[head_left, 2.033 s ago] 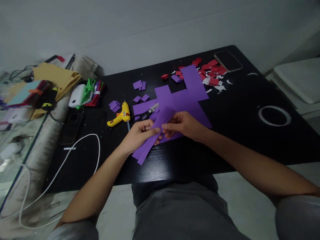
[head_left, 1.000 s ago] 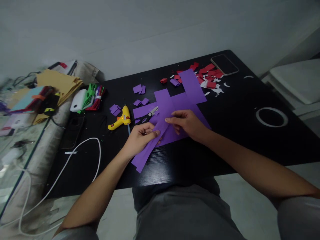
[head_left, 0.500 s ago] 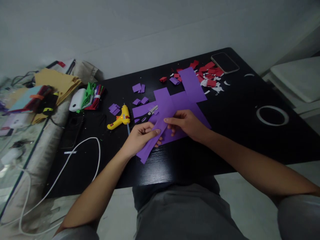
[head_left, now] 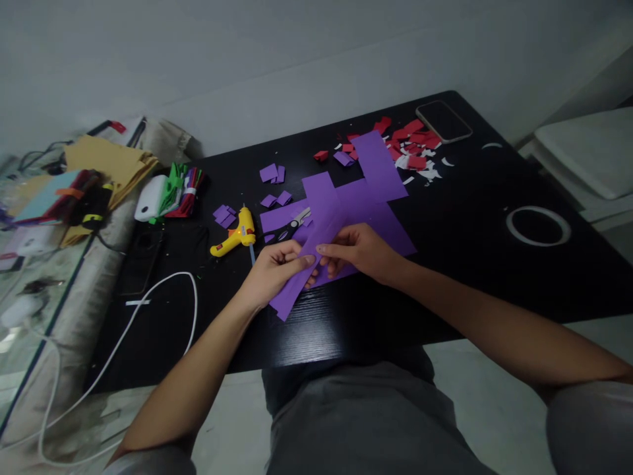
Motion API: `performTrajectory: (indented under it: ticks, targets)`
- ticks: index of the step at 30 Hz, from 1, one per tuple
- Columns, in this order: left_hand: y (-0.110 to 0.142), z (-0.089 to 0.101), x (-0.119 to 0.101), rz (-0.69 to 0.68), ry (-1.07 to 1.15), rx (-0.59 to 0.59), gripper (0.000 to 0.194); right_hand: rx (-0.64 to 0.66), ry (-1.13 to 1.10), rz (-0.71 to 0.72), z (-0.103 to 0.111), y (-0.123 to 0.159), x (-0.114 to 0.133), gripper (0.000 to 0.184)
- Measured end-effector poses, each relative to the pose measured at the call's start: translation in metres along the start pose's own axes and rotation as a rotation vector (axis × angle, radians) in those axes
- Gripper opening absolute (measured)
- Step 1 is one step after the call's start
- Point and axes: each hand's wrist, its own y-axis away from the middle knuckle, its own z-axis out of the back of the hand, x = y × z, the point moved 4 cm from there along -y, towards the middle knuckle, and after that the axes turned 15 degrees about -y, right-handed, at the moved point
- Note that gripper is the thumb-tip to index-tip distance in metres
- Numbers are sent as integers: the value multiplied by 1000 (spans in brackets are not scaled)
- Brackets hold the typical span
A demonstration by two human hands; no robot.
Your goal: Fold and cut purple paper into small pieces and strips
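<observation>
A long purple paper strip (head_left: 297,284) lies slanted over the near part of the black table (head_left: 445,277). My left hand (head_left: 274,274) pinches it from the left, thumb on top. My right hand (head_left: 359,251) pinches the same strip just to the right, fingertips almost touching the left thumb. Under and behind my hands lie larger purple paper sheets (head_left: 366,191). Black-handled scissors (head_left: 291,227) rest on the sheets just beyond my left hand.
A yellow glue gun (head_left: 235,237) lies left of the scissors, with small purple squares (head_left: 274,185) behind. Red and white scraps (head_left: 415,148) and a phone (head_left: 444,121) sit far right. A tape ring (head_left: 538,226) lies right. A white cable (head_left: 148,310) loops left.
The strip was laid flat, then drawn in shorter under my hands. My right hand moved back from the strip's far end to pinch it beside my left thumb.
</observation>
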Motion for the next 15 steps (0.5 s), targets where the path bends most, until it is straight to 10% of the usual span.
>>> performTrajectory:
  ticks: [15]
  targets:
    - [0, 0, -1, -42, 6, 5, 21, 50, -30, -68, -2, 0, -2, 29]
